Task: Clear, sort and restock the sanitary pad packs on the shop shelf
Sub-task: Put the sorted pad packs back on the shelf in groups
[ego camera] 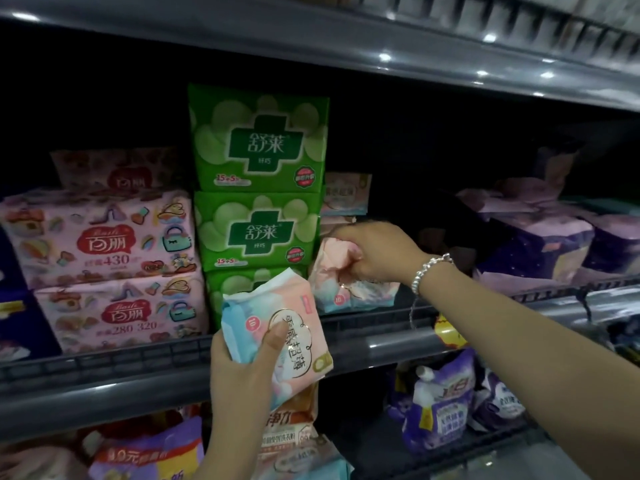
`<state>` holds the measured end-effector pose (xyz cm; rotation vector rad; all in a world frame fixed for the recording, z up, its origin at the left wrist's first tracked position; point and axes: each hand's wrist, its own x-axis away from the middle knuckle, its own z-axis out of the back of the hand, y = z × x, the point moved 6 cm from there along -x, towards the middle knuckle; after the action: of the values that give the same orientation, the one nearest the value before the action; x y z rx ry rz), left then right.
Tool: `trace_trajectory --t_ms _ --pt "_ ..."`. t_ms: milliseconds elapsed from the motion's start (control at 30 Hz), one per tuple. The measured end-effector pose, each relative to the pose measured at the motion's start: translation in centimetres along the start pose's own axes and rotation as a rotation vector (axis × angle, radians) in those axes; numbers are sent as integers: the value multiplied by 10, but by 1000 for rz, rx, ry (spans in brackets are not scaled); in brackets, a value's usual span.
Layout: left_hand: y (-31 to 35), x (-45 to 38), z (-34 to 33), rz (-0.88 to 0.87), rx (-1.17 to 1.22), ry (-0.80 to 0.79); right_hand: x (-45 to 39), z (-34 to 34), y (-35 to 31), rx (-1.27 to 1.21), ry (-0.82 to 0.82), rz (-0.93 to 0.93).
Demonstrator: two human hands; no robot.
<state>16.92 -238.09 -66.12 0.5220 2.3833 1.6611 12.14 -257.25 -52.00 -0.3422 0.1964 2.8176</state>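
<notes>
The right hand (375,252) is curled round the crumpled top of a pink and blue pad pack (341,282) that stands on the shelf (398,336), just right of the green packs (258,188); the fingers pinch the wrapper at its upper end, knuckles toward the camera, a beaded bracelet (429,271) at the wrist; the left hand (242,372) grips a second pack of the same pink and blue kind (280,337), thumb across its printed face, held in front of the shelf's front edge and below the green stack; that held pack is tilted, its long axis running from upper left to lower right.

The gripped shelf pack sits near the front edge, in the gap between the green stack on its left and the purple packs (540,244) toward the right end of the shelf; more pale packs (346,194) show dimly behind it, toward the back; pink cartoon-print packs (104,268) fill the left part.

The relation that matters: the slot lies up and to the right of the left hand's pack, and the right hand is already in it; I judge the right hand is either lifting this pack out or straightening it, so the left hand's pack could join the same row, its long axis turned upright to match; the soft wrapper may crush under so tight a pinch.
</notes>
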Motion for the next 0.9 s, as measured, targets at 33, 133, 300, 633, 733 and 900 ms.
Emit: trace_trajectory --t_ms 33,133,300,633,733,900 --pt "0 1 0 7 4 3 -2 -4 -1 13 8 14" --pt "0 2 -2 4 20 9 0 -13 -1 14 56 74" --pt "0 4 -5 0 0 36 13 -33 -5 -47 -3 159" --pt "-6 -4 -2 -5 27 59 10 -56 -3 -168 -127 78" --pt "-10 -7 -5 10 41 67 5 -70 -5 -58 -87 141" --pt "-8 -6 -9 1 70 59 9 -61 0 -196 -122 195"
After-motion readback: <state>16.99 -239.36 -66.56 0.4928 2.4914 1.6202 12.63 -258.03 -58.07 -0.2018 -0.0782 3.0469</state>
